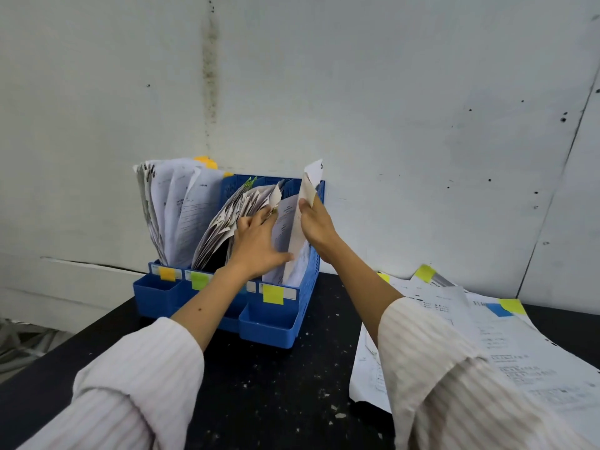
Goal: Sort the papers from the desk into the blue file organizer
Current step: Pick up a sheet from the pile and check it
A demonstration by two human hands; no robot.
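The right hand (313, 222) pinches a sheet of paper (300, 222) near its upper edge, fingers curled round it, the sheet standing upright with its long axis vertical and its lower end already down inside the rightmost slot of the blue file organizer (276, 323). The left hand (256, 238), just beside it, lies flat with straight fingers pressing the bent stack in the middle slot (224, 222) away to the left, holding the gap wide. The slot lies directly below the right hand, so the coming push looks straight down. More loose papers (506, 345) wait on the table (276, 384), to the right of both hands and nearer the right one
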